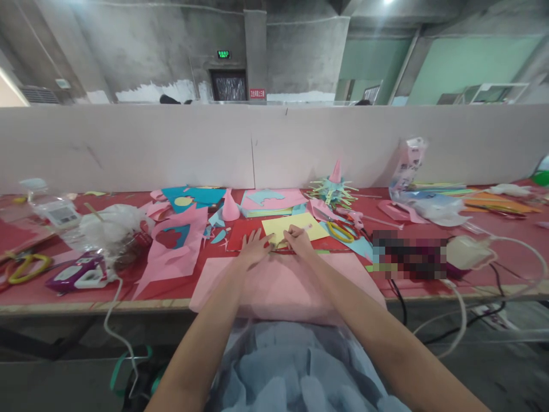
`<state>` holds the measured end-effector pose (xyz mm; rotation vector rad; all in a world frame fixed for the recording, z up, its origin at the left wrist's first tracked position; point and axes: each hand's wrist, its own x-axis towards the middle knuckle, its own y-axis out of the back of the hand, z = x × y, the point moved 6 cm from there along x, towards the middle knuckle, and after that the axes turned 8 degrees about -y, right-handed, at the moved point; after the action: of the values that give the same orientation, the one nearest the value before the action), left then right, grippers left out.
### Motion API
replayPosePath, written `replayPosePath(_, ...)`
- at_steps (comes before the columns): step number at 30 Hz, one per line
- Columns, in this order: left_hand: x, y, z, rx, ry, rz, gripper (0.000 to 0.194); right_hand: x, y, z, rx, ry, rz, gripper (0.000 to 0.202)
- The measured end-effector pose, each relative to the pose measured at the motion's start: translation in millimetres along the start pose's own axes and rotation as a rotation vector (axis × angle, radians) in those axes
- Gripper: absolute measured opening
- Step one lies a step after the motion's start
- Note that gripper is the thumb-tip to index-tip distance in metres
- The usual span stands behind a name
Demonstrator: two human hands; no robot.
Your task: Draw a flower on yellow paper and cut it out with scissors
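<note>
My left hand lies with its fingers spread over the lower left corner of a yellow paper sheet and the red paper beside it. My right hand is closed around a slim, pale pen, its lower end against the yellow sheet; the tip is hidden by my fingers. A small yellowish piece between my hands is too blurred to make out. Under my wrists a large pink sheet hangs over the table's front edge. Just right of the yellow sheet lie yellow-handled scissors.
Behind my hands stand a pink paper cone and a spiky paper figure. Cut pink paper, a purple-and-white device, a bottle and more scissors lie left. Right are cables and a plastic bag. A pale partition runs behind.
</note>
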<state>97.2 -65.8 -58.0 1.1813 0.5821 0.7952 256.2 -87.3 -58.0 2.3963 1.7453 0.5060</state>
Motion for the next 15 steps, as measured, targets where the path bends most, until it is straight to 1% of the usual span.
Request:
replayPosePath(7,-2,0.3,1,-0.010,0.009,-0.004,0.051,-6,2,-8,0.001,-0.008,0.054,0.030)
replayPosePath(10,-2,0.4,1,-0.018,0.009,-0.001,0.051,-7,3,-11,0.019,-0.004,0.045,0.030)
replayPosePath(13,-3,1.7,1,-0.036,0.004,0.025,0.051,-6,5,-12,0.058,0.002,0.032,0.028)
replayPosePath(15,-4,3.8,3,-0.055,-0.016,0.061,0.054,-5,7,-11,0.092,0.002,0.050,0.027)
